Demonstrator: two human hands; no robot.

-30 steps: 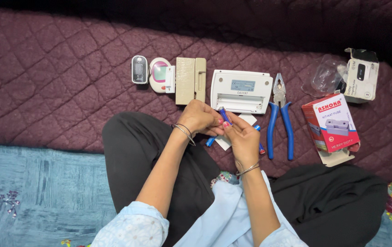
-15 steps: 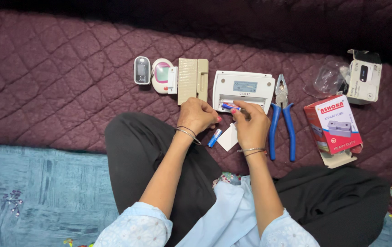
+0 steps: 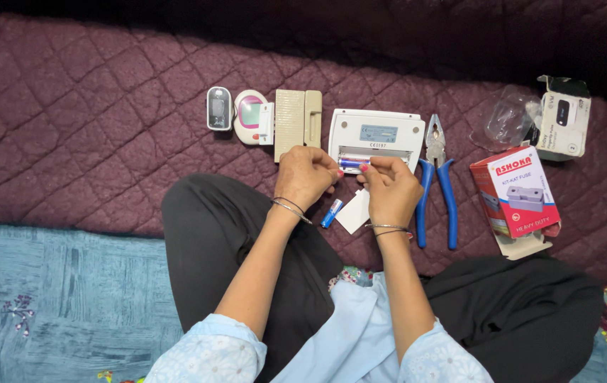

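1. The left hand (image 3: 305, 175) and right hand (image 3: 388, 186) meet at the open battery slot of a white device (image 3: 376, 138) lying face down on the maroon quilt (image 3: 105, 142).
2. Their fingertips pinch a small blue battery (image 3: 352, 163) at the slot; whether it is seated is hard to make out.
3. A second blue battery (image 3: 332, 213) and a white cover (image 3: 352, 211) lie between the wrists.
4. Blue-handled pliers (image 3: 437, 181) lie just right of the device.
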